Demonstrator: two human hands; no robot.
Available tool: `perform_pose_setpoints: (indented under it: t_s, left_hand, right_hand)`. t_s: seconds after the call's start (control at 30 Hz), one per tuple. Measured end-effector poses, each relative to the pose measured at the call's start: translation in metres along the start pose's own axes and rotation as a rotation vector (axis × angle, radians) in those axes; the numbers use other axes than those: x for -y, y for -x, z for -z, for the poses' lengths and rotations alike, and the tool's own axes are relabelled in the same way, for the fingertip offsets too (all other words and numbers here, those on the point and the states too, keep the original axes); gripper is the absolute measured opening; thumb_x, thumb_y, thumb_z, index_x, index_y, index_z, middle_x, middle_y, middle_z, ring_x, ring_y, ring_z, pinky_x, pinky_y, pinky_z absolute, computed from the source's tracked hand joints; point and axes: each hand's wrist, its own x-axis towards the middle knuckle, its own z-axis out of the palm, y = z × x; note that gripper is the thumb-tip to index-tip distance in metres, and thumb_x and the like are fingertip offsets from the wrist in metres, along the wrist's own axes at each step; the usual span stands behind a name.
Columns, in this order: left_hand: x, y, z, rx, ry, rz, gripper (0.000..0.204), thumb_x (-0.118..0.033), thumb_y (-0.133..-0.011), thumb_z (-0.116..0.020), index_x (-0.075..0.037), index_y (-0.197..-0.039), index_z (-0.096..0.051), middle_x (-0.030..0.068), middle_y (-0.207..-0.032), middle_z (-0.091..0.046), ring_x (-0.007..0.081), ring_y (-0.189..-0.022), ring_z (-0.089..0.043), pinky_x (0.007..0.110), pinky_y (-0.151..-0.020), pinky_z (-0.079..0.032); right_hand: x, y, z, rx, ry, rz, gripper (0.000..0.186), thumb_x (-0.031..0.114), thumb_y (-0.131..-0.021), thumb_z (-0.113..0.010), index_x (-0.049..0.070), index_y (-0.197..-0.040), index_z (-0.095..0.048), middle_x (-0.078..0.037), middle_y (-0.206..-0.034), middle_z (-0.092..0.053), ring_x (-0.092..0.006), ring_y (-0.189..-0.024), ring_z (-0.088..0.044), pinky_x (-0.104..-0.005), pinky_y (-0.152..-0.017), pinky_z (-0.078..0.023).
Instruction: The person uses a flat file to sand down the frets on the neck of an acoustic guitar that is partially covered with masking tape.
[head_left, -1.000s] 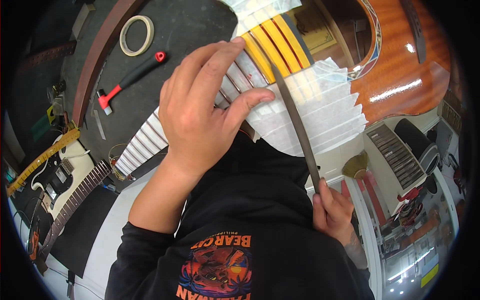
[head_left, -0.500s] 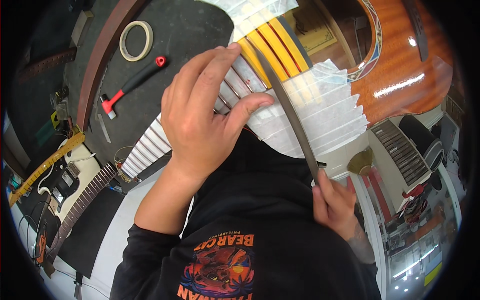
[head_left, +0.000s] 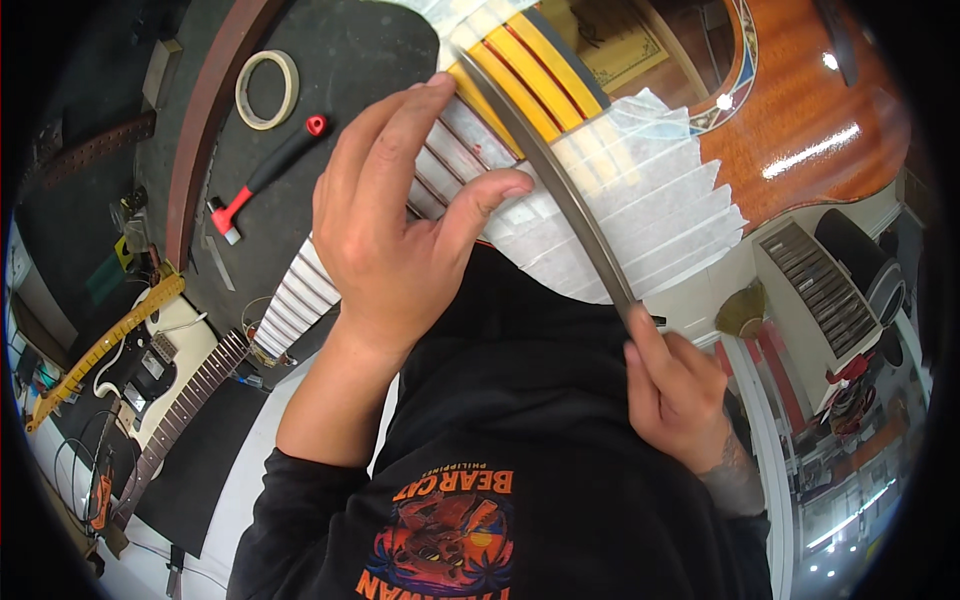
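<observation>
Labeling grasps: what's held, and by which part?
Right hand: long metal file, by its end nearest the person. Left hand: nothing visibly held, spread over the taped fretboard.

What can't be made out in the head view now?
In the head view:
Fretted guitar neck masked with white tape: middle stretch hidden by the left hand.
Long, narrow grey metal file: grip end hidden inside the right hand.
Glossy reddish-brown wooden guitar body: far side cut off by the top edge.

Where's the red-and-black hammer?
In the head view, the hammer lies upper left on the dark work surface, just below the roll of tape and left of the person's left hand.
</observation>
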Motion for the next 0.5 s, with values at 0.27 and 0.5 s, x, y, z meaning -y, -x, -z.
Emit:
perform_pose_setpoints:
  t_s: [0.27, 0.5]
  left_hand:
    - [-0.001, 0.003, -0.002, -0.013, -0.008, 0.006, 0.063, -0.025, -0.076, -0.092, 0.001, -0.128, -0.067, 0.0143, -0.122, -0.072, 0.0281, -0.109, -0.07, 0.035, -0.096, -0.052]
    - [-0.005, 0.003, -0.002, -0.024, -0.016, 0.049, 0.059, -0.026, -0.079, -0.091, -0.002, -0.128, -0.068, 0.014, -0.123, -0.073, 0.0273, -0.111, -0.07, 0.035, -0.098, -0.052]
  right_hand:
    - [0.013, -0.025, -0.002, 0.003, 0.008, 0.013, 0.061, -0.007, -0.084, -0.071, 0.003, -0.142, -0.061, -0.008, -0.07, -0.057, -0.023, -0.053, -0.055, -0.0395, -0.048, -0.048]
    - [0.012, -0.053, 0.0, -0.059, 0.022, 0.062, 0.044, -0.008, -0.094, -0.063, -0.002, -0.137, -0.064, -0.017, -0.079, -0.07, -0.0218, -0.059, -0.064, -0.0324, -0.058, -0.049]
